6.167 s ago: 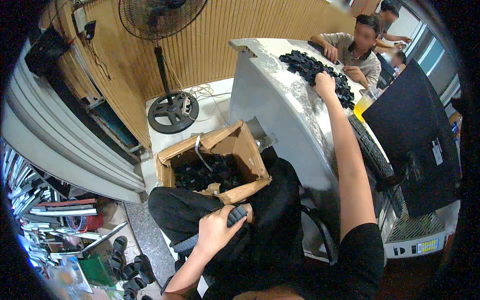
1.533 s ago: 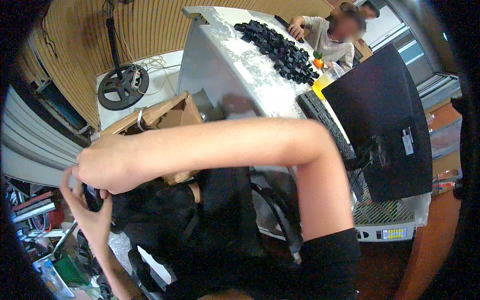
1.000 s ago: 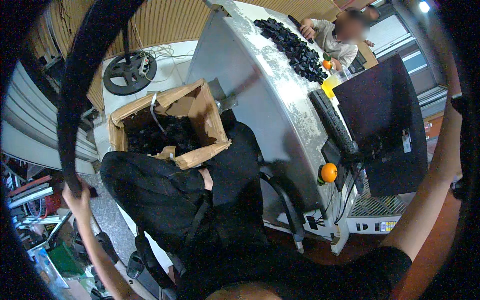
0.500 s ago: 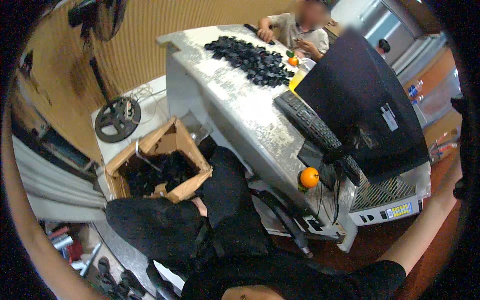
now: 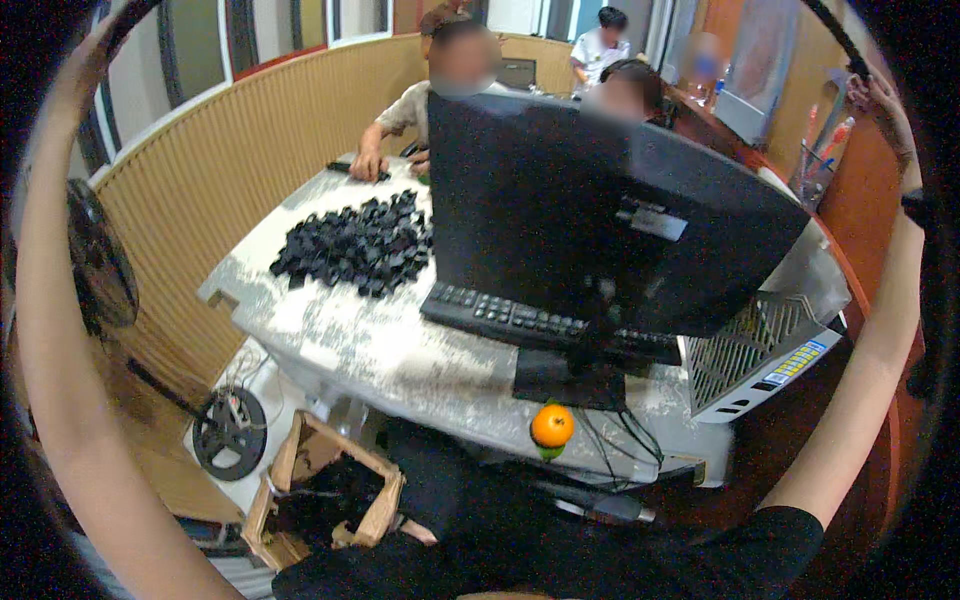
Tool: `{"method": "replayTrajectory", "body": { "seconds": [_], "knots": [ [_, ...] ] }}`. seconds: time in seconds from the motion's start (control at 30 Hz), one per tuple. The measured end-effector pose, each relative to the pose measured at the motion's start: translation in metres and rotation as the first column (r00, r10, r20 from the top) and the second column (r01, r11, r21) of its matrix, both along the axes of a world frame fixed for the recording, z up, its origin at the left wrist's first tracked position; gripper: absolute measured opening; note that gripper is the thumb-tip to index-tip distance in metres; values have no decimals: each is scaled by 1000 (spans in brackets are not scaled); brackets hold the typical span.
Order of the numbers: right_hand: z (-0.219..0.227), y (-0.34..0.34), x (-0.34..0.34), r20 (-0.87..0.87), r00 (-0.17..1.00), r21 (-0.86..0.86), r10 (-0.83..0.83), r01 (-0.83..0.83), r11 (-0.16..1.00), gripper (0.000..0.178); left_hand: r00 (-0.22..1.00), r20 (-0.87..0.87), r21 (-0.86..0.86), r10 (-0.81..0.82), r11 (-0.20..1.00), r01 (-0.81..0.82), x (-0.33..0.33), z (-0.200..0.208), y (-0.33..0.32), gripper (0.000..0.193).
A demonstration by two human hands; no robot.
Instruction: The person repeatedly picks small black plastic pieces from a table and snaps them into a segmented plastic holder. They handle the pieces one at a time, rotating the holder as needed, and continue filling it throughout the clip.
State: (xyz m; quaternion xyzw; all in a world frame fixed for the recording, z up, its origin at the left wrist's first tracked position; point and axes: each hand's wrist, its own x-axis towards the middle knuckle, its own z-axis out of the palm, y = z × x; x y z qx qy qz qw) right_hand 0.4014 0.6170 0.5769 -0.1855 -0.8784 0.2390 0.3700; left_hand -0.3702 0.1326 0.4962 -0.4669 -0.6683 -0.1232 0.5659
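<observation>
Both my arms are raised along the sides of the view. My left hand [image 5: 97,42] is at the upper left rim beside a dark strap [image 5: 124,22]; its fingers are too cut off and blurred to read. At the upper right, my right hand [image 5: 882,105] has its fingers curled at the lower end of a black strap [image 5: 843,38]. Neither hand touches anything on the table [image 5: 330,345]. A heap of small black pieces [image 5: 355,245] lies there, and an orange [image 5: 552,426] rests at the near edge. An open cardboard box [image 5: 385,505] with black pieces inside stands below.
A large black monitor [image 5: 560,220] stands over a keyboard [image 5: 500,315], with a computer tower [image 5: 755,360] at its right. Across the table a person's hand [image 5: 370,165] rests by a dark object. A fan [image 5: 100,255] and its round base [image 5: 230,435] stand left.
The view has tilted up and levelled, so more of the room beyond the table shows. My right hand has come into view at the upper right, and my left forearm now shows further up.
</observation>
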Motion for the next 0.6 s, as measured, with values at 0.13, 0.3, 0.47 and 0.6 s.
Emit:
{"method": "replayTrajectory", "body": {
  "seconds": [0.13,0.3,0.47,0.6],
  "knots": [
    [-10,32,24,81,997,-53,-19,24,998,68,993,11,-50,-115,992,115,-25,27,36,31],
    [-38,27,24,-23,998,-163,-57,53,985,58,981,-1,-137,-193,972,191,-43,62,62,34],
    [-45,20,24,156,985,-248,-69,107,963,45,953,-188,-129,237,956,-263,-16,65,58,39],
    [-50,33,32,-3,999,-205,-53,51,977,56,939,-92,-64,332,939,-339,41,41,45,37]
  ]
}}
